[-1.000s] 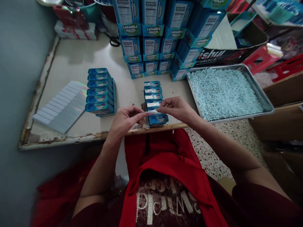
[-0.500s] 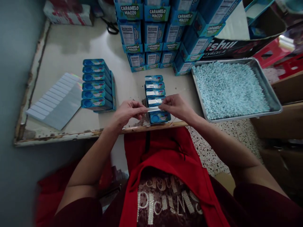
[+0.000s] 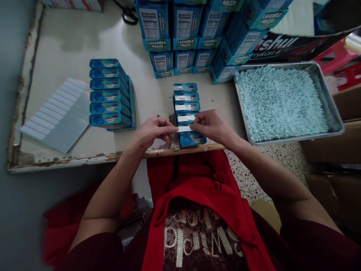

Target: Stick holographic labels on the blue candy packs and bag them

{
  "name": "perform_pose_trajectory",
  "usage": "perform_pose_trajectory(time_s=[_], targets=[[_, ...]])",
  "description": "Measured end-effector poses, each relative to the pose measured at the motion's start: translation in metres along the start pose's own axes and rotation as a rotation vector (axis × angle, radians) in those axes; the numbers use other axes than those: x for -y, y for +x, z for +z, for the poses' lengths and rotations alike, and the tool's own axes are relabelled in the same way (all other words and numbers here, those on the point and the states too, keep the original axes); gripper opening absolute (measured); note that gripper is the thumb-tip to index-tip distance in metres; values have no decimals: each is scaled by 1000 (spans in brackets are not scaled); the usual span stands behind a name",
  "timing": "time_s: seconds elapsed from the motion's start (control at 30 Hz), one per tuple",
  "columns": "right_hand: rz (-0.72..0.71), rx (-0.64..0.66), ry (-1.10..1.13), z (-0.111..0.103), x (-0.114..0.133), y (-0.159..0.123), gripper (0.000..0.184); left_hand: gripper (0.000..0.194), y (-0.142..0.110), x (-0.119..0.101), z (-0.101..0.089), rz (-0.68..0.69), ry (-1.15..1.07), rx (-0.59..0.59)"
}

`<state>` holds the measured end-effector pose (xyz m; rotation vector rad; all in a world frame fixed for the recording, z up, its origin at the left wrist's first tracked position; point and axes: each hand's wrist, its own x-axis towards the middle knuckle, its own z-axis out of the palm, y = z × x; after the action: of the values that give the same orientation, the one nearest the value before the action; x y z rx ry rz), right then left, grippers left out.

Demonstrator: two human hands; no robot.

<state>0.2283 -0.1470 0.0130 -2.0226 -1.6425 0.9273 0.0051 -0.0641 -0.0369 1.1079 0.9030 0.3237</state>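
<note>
A pale sticker strip (image 3: 184,129) is stretched between my two hands over one of the small blue candy tins (image 3: 193,140), which stand in a row at the table's front edge. My left hand (image 3: 154,131) pinches the strip's left end. At its right end, my right hand (image 3: 210,126) pinches it between thumb and finger. The tins farther back in the row bear similar shiny strips; the nearest tin's top shows none. Left of my hands lies a silvery sticker sheet (image 3: 60,116) with rows of strips.
Another row of blue tins (image 3: 105,96) in a display box stands on the left. Stacked display boxes (image 3: 184,41) rise at the back. On the right is a metal tray (image 3: 335,126) of light-blue candies, with a black carton (image 3: 293,49) behind it.
The view has shifted slightly, so the table's things appear a little higher. The strip now lies flatter and straighter over the tin, still pinched at both ends.
</note>
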Motion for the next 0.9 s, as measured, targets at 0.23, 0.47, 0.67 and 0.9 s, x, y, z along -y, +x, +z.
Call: perform_pose_trajectory(time_s=[0.23,0.47,0.67,0.9], targets=[[48,-73,-158,-3,-10,2,39,53,14,33,13,-89,-155,-87],[101,-64,50,-10,-24,1,50,50,26,45,13,-29,-122,-230],[64,-248,411,-25,-12,-8,69,30,-49,30,50,465,208,-622],[-33,-254,661,-14,13,-20,70,76,-88,26,124,430,255,-371]])
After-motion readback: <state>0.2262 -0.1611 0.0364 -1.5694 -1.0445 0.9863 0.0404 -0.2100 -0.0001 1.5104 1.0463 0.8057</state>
